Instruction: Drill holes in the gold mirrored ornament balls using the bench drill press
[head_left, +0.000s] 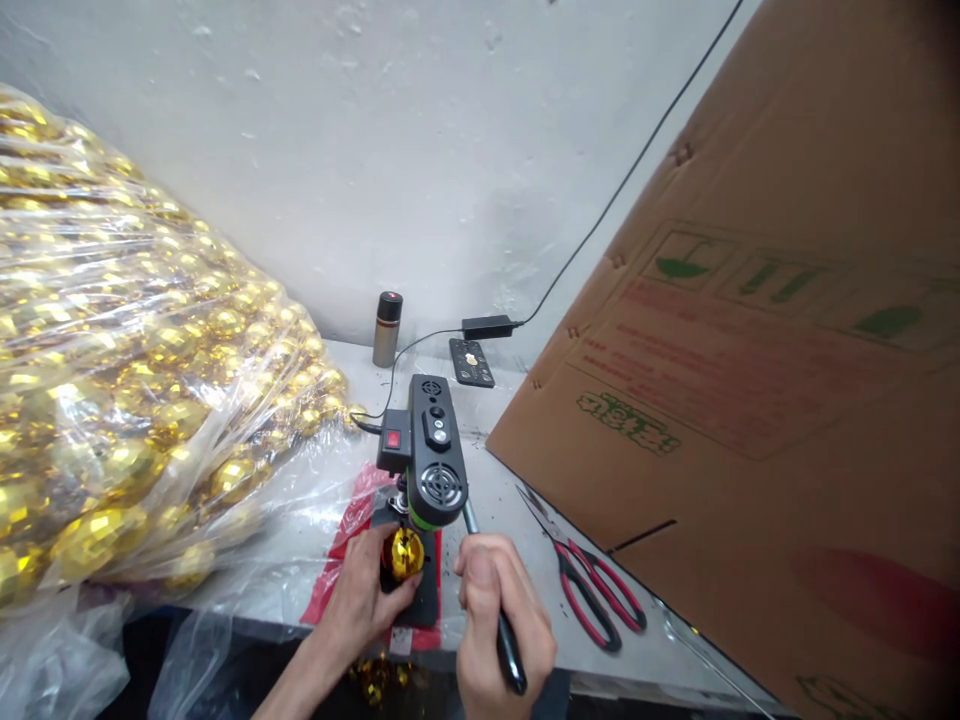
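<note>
My left hand [370, 585] is closed around a shiny gold ball ornament [406, 554], thumb on its near side and fingers on its left. The ball sits under the head of a small black bench drill press [438, 445], over its base plate [420, 604]. Whether a bit touches the ball is hidden by the head. My right hand [504, 625] is wrapped around the drill press lever [511, 655], whose black grip sticks out below my fist. Beneath the base lies a red plastic sheet [330, 590].
A large clear bag [247, 420] of gold balls fills the left side. At right leans a big cardboard box [720, 400]. Red-and-black scissors [600, 590] lie beside it. Farther back are a dark-capped bottle [387, 330], a phone [472, 362] and a corded power adapter [487, 327].
</note>
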